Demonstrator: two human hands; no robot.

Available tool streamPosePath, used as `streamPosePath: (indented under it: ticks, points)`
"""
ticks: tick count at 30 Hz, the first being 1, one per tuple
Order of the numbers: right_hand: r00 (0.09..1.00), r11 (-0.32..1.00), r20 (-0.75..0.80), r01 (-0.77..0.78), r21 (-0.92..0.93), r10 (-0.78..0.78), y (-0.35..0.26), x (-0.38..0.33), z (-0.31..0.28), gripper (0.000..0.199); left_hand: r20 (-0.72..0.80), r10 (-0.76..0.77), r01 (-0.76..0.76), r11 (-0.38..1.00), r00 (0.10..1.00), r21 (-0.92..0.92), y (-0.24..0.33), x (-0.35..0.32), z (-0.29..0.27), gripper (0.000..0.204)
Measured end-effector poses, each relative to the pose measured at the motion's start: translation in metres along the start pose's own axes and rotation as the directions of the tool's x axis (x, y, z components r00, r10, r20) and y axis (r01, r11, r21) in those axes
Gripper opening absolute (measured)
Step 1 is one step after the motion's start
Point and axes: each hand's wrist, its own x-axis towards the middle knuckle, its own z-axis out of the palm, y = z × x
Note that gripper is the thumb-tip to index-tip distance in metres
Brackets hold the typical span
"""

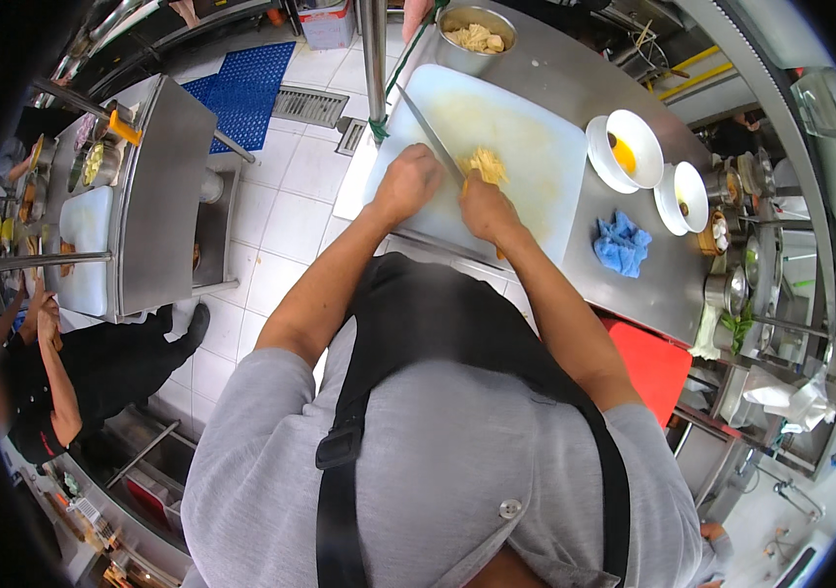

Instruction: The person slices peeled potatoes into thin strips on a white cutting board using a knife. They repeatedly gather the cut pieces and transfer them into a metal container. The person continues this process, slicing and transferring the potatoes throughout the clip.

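Left hand clenched around the handle of a long kitchen knife, blade running up and away toward the far left corner of the white cutting board, its near end against the pile. Right hand closed down on a small pile of pale yellow shredded food, fingers bunched over its near side, pinning it near the middle of the board. Probably soft, light and loose, likely to scatter or slip under pressure; best gathered from the sides and pressed flat, fingertips tucked back from the edge. Knife stiff and thin, best held at the handle only. Beyond the board's far edge, a steel bowl of similar pale shreds. Toward the right of the steel counter, two white bowls, one with orange-yellow liquid, and a crumpled blue cloth.
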Motion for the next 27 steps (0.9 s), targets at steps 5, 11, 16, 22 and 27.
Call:
streamPosePath:
  ticks: [5,11,16,22,27]
  points:
    - [0.991,0.991,0.035,0.131,-0.043,-0.129,0.033,0.025,0.026,0.034,0.027,0.115,-0.115,0.993,0.993,-0.015,-0.016,-0.004,0.025,0.014]
    - [0.984,0.982,-0.143,0.125,0.143,-0.104,0.024,-0.023,-0.028,0.041,-0.058,-0.138,0.137,0.990,0.989,-0.024,0.002,-0.016,0.011,0.024]
    - [0.971,0.958,-0.193,0.181,0.223,-0.138,0.043,-0.049,-0.042,0.043,-0.127,-0.110,0.127,0.982,0.986,0.137,0.050,-0.013,-0.010,0.075]
    - [0.939,0.958,-0.299,0.229,0.171,-0.171,0.080,-0.067,-0.037,0.040,0.127,0.074,-0.096,0.979,0.989,0.179,0.074,-0.017,0.036,0.080]
    - [0.891,0.876,-0.261,0.429,0.221,-0.371,0.063,-0.066,-0.044,0.060,0.164,0.162,-0.196,0.955,0.973,0.224,0.058,-0.022,0.048,0.076]
